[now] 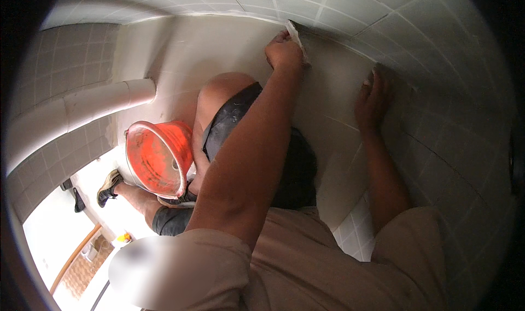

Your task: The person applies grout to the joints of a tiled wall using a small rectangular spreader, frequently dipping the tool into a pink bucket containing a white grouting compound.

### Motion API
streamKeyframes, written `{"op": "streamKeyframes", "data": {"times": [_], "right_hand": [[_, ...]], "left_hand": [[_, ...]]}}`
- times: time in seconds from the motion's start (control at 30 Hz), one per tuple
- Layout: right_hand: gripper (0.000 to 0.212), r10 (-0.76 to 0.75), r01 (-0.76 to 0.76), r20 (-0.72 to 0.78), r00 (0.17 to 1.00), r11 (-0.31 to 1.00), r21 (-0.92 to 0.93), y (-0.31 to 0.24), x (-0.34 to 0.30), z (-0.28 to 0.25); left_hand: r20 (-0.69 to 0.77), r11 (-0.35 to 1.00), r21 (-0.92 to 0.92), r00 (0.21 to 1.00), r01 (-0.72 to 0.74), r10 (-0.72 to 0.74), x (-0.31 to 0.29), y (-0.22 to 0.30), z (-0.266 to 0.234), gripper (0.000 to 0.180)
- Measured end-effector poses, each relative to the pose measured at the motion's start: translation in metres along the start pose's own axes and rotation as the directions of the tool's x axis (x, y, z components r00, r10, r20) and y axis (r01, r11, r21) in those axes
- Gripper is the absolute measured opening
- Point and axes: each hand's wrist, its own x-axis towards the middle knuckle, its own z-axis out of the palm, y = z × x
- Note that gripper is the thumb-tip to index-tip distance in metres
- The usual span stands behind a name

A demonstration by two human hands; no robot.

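My left hand (284, 51) is closed on a thin, whitish flat piece (294, 33), held against the seam where the smooth pale surface (229, 40) meets the white tiles (344, 10). Its exact kind is unclear, since the fingers cover part of it. Farther right, my right hand (374, 100) rests against the shaded surface near the tile edge. Its fingers are stretched out, and a small light spot shows by the fingertips. Both forearms are bare and pale with dust in places.
An orange-red bucket (158, 158), stained inside, stands beside my bent knee (227, 89). A thick white pipe (82, 106) runs along the left. Grey tiles (454, 114) cover the right side. A bright opening with a wooden-edged item (76, 256) lies at lower left.
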Motion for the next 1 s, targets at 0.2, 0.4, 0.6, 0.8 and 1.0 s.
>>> {"op": "streamKeyframes", "data": {"times": [0.2, 0.4, 0.6, 0.8, 1.0], "right_hand": [[0.041, 0.069, -0.067, 0.040, 0.997, 0.997, -0.034, 0.004, 0.002, -0.008], [0.036, 0.085, -0.084, -0.012, 0.996, 0.996, 0.026, 0.009, 0.000, 0.006], [0.035, 0.237, -0.234, 0.133, 0.962, 0.971, -0.044, -0.010, 0.005, -0.008], [0.038, 0.136, -0.122, 0.072, 0.988, 0.976, -0.180, 0.004, -0.002, 0.011], [0.040, 0.145, -0.118, 0.102, 0.984, 0.965, -0.235, 0.002, 0.006, 0.007]], "left_hand": [[0.088, 1.000, -0.004, 0.996, 0.007, -0.007, -0.053, -0.006, 0.044, 0.031], [0.330, 0.927, 0.362, 0.917, 0.095, -0.223, -0.130, 0.005, 0.061, 0.035], [0.311, 0.956, 0.295, 0.946, 0.002, -0.097, -0.143, 0.088, -0.029, 0.027], [0.302, 0.916, -0.368, 0.952, 0.161, -0.046, -0.031, 0.138, -0.123, 0.061], [-0.035, 0.987, -0.149, 0.997, 0.062, -0.068, 0.057, 0.140, -0.177, 0.049]]}}
